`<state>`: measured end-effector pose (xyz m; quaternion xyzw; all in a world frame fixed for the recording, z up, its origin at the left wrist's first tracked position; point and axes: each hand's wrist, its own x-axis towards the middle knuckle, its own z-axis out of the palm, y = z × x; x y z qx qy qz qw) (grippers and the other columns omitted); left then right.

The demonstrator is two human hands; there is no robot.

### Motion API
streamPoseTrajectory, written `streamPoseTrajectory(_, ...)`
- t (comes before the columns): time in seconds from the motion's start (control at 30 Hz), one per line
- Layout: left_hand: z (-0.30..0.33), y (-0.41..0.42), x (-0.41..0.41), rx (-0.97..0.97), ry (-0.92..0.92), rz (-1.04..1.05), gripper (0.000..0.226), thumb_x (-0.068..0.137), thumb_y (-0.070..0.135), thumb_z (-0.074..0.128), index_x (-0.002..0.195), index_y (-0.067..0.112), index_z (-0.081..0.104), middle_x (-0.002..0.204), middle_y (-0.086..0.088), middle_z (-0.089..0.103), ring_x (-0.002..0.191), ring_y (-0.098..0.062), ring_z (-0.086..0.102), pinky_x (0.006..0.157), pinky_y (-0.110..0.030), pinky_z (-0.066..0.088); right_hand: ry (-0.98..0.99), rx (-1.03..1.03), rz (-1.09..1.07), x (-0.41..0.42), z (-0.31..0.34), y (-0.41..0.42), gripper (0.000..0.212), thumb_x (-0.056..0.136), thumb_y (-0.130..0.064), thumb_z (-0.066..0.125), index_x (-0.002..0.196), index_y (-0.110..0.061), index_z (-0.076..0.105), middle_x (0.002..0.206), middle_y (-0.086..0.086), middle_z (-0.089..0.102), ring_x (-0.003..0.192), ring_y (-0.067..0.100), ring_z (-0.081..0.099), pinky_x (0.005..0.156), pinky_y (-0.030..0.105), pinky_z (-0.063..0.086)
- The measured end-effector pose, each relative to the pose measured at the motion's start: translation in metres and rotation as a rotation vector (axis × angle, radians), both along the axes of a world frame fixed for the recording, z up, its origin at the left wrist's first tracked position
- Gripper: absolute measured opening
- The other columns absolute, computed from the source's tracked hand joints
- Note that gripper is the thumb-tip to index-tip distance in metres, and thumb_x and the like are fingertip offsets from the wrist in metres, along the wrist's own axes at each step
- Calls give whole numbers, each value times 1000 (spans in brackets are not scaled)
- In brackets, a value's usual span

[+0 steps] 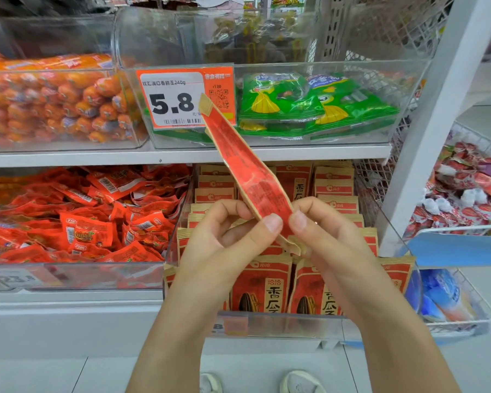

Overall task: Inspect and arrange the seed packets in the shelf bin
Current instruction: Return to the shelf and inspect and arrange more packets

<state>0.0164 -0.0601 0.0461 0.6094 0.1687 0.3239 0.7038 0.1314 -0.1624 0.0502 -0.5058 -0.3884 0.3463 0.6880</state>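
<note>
The left hand [224,234] and the right hand [323,231] both pinch the low end of one red and tan seed packet [247,171]. Each thumb presses on the front of it and the other fingers curl behind. The packet is held up in the air, in front of the shelf, and seen almost from its edge. It leans, with its top end pointing up and to the left, over the price tag [172,99] that says 5.8.

On the far left, up high, a clear bin holds orange sausages [54,103]. Under them is a bin full of small red snack packs [82,217]. In the middle, just behind the hands, is the clear shelf bin [391,231] with more seed packets [262,285] standing in rows. Above it lie green snack bags [309,100]. On the right, a wire basket [471,134] holds red and white wrapped candies [465,194].
</note>
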Motion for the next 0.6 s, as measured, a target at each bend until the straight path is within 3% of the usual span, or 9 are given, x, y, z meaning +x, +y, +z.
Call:
streamPoseTrajectory(0.1, 0, 2, -3, 2, 3, 3, 71, 66, 42, 73, 117, -5, 54, 112, -9, 72, 108, -22, 68, 100, -42, 52, -8, -12, 59, 4, -1, -3, 33, 62, -42, 81, 85, -22, 67, 99, -12, 73, 103, 4, 66, 86, 21, 52)
streamPoseTrajectory(0.17, 1, 4, -6, 5, 29, -15, 69, 68, 42, 72, 119, -3, 56, 114, -10, 71, 111, -25, 67, 104, -48, 47, -16, -23, 47, 5, -1, -3, 19, 68, -42, 72, 80, -28, 69, 98, -12, 72, 99, 1, 63, 84, 25, 49)
streamPoseTrajectory(0.3, 0, 9, -9, 9, 115, -62, 65, 73, 43, 70, 123, 4, 59, 120, -13, 68, 116, -31, 63, 104, -57, 43, -20, -26, 25, 4, 0, -3, 13, 70, -44, 69, 76, -32, 70, 112, -9, 73, 102, -1, 62, 79, 17, 49)
streamPoseTrajectory(0.43, -1, 12, -10, -16, 137, -75, 64, 70, 45, 70, 123, 9, 60, 122, -13, 67, 116, -32, 62, 104, -58, 43, -37, -25, 22, 2, 0, -2, 11, 71, -43, 68, 75, -34, 71, 114, -10, 72, 115, 6, 61, 84, 17, 50)
streamPoseTrajectory(0.6, -3, 12, -9, -18, 116, -79, 65, 67, 44, 70, 122, 11, 60, 121, -12, 68, 114, -31, 63, 102, -55, 46, -57, -24, 14, 3, -2, -1, 14, 66, -43, 72, 78, -35, 69, 121, -10, 69, 108, 0, 64, 74, 14, 50)
